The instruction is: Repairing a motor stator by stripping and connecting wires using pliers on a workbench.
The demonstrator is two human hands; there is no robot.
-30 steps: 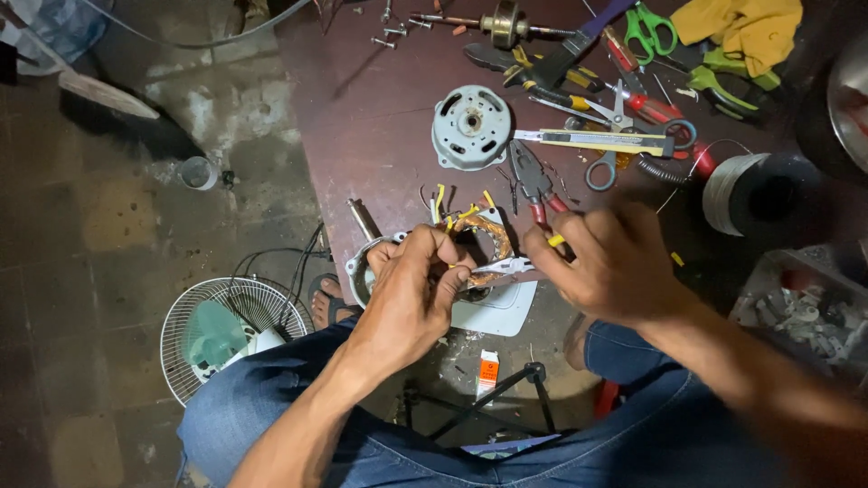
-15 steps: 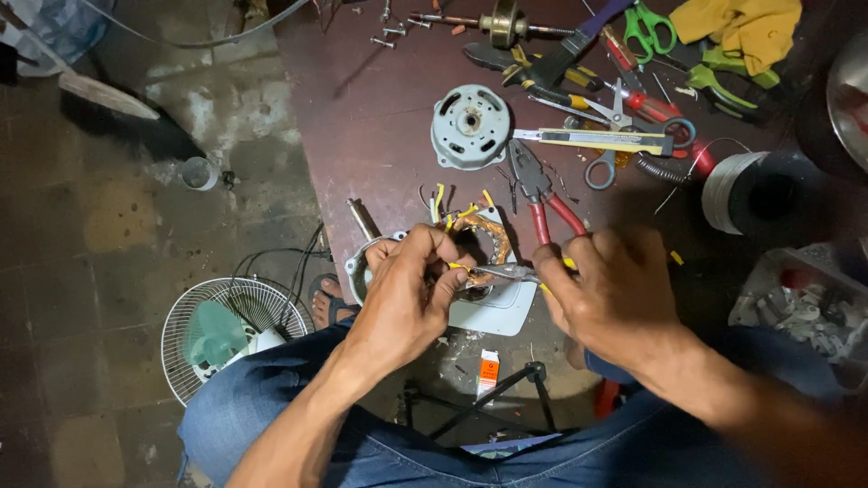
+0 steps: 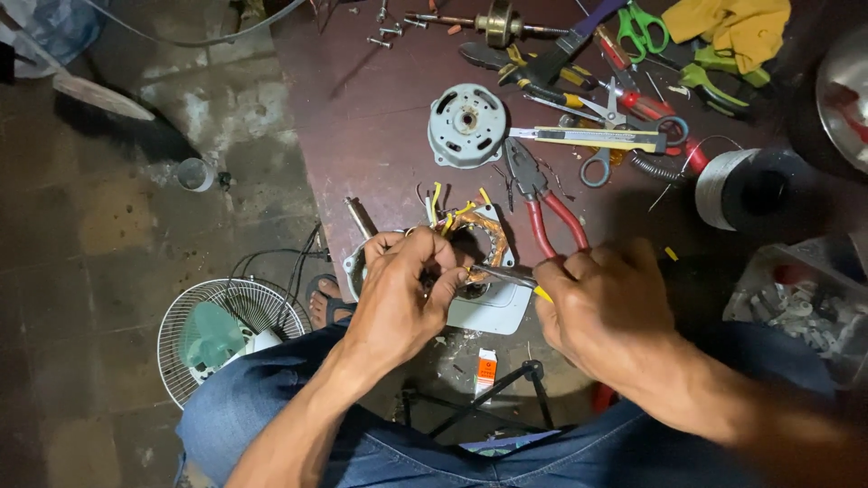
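I look down at my two hands over a dark red worktable (image 3: 380,136), and I judge the step in hand is work on the wires of a small round motor with copper wire coils and a white base (image 3: 484,298), which sits at the near edge of the table, at six o'clock from the round grey metal motor cover (image 3: 467,125). My left hand (image 3: 398,294) is curled shut, with its fingertips pinched on the thin yellow and white wires (image 3: 443,212) that stick up from the coils. My right hand (image 3: 601,307) is closed around a thin metal tool with a yellow tip (image 3: 506,276), and the tool's point reaches in toward my left fingers. I cannot tell just what kind of tool it is. I think the next move calls for a slow, steady touch, because the wires are thin and close together. At three o'clock from the motor lie red-handled pliers (image 3: 542,203), just beside my right hand. At twelve o'clock, far up the table, are green-handled scissors (image 3: 642,27) and a yellow cloth (image 3: 737,27). A small white and orange box (image 3: 485,369) stands below the table edge at six o'clock, between my knees. A clear plastic tub of small white parts (image 3: 796,303) sits at three o'clock. A white fan with a wire cage (image 3: 221,334) lies on the floor at nine o'clock.
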